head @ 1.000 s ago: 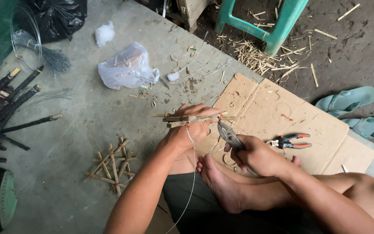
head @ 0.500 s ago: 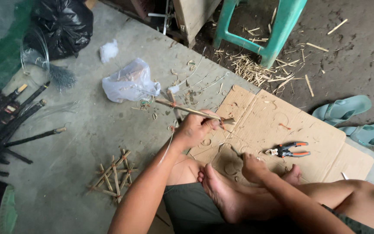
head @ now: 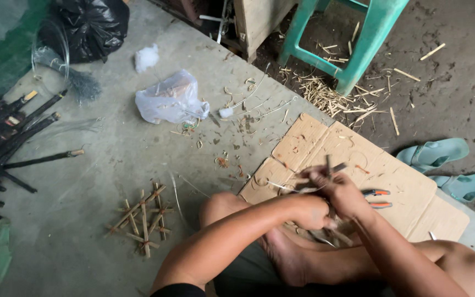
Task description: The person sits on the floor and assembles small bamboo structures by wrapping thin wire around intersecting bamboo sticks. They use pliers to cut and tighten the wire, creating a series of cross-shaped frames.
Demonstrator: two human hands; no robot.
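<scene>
Over the sheet of cardboard (head: 353,165) on the concrete floor, both hands meet just above the person's crossed legs; the left hand (head: 310,212) is curled closed around a small bundle of thin bamboo sticks (head: 325,171), and the right hand (head: 343,192) sits right against it, fingers wrapped round the same bundle from above; motion blur hides the fingertips, so how tightly the right one pinches I cannot tell for sure, though it reads as gripping rather than spread; a pale thin strand (head: 279,186) runs out leftward from the bundle. Just beside the hands, on the cardboard, lie pliers with orange handles (head: 377,198), untouched; well apart to the left, on the bare floor, rests a finished-looking lattice of short sticks (head: 141,219) tied at its crossings; judging by that, one piece looks complete while the bundle in hand looks only partly bound, with the sticks not yet laid into any grid. Farther off lie a heap of dark sticks (head: 12,137), a clear plastic bag (head: 171,99), a black bag (head: 92,27), a green plastic stool (head: 358,38) over scattered shavings, and a pair of pale green sandals (head: 446,165) near the cardboard's far edge.
</scene>
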